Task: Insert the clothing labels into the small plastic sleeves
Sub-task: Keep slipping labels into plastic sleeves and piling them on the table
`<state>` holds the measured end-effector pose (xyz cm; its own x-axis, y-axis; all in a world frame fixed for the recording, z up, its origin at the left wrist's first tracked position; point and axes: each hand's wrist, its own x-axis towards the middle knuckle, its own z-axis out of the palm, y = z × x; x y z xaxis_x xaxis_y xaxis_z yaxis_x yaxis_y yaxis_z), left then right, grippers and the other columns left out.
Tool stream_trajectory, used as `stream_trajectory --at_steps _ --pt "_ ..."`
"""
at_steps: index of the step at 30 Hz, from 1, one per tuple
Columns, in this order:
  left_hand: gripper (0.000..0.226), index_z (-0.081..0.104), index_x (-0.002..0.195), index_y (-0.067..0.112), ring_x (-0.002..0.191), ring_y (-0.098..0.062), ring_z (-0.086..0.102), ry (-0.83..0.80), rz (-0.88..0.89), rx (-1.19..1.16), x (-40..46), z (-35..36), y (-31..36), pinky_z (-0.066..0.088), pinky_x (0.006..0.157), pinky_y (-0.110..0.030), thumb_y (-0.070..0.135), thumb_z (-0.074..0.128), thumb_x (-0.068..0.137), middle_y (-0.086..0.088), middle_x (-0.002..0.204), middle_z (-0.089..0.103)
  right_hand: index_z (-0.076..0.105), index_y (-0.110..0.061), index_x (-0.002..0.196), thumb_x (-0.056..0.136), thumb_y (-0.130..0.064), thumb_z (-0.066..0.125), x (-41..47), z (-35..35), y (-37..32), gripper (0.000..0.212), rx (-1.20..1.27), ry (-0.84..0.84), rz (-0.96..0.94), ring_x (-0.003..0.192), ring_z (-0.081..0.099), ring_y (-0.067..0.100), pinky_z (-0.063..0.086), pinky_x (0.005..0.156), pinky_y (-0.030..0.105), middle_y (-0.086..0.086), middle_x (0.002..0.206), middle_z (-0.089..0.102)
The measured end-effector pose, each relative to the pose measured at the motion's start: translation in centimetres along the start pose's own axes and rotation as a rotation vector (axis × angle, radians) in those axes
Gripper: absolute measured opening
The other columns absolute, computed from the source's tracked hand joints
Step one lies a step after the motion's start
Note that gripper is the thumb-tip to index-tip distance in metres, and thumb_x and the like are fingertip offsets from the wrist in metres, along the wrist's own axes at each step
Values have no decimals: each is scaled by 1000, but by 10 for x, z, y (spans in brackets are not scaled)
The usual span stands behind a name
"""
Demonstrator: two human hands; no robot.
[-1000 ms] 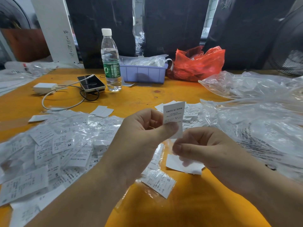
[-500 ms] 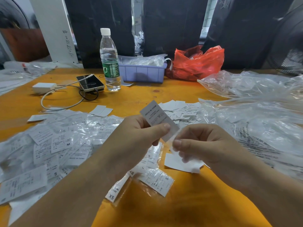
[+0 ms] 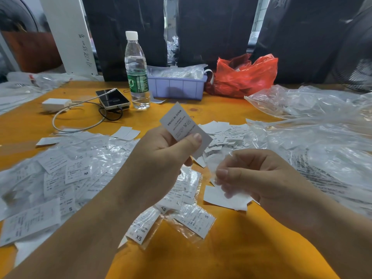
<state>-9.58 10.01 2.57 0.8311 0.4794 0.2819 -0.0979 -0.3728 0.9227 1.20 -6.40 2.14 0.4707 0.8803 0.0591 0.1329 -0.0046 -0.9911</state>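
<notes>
Now left hand (image 3: pixel 161 158) pinches label (image 3: pixel 184 128) above right hand (image 3: pixel 255 178), which pinches clear sleeve (image 3: pixel 216 164).

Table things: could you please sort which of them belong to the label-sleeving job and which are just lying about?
Part of the job:
- label pinched in the left hand
- clear sleeve held by the right hand
- loose labels
- sleeved labels

Just lying about:
- water bottle
- phone
- charger
- red bag
</notes>
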Motion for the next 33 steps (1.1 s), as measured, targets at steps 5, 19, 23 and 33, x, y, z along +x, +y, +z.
stream_trajectory --at_steps 5,19,23,33 --pt "12 68 85 25 55 0 60 -22 50 -33 -3 4 3 45 51 -11 36 62 84 9 67 70 70 0 74 72 -19 72 -1 1 -1 19 20 -19 -13 66 58 16 50 64 25 8 71 64" --pt "12 73 79 29 53 1 59 -72 39 -103 -7 8 8 45 51 -11 38 68 74 12 61 66 72 -5 75 71 -22 72 -3 3 -2 17 -50 -45 -35 66 58 17 48 64 25 7 69 63" --pt "17 74 84 25 60 -11 60 -84 -12 -176 -5 9 5 48 53 -21 37 70 72 3 67 68 71 -5 74 71 -21 72 -2 3 -2 16 -50 -49 -42 66 58 16 48 62 24 8 68 62" --pt "20 70 85 13 61 -12 62 -126 -163 -436 -5 18 5 49 50 -21 25 71 69 -2 71 67 71 -8 70 70 -17 72 -2 4 -3 9 -40 -42 -63 64 56 15 48 60 22 6 65 59"
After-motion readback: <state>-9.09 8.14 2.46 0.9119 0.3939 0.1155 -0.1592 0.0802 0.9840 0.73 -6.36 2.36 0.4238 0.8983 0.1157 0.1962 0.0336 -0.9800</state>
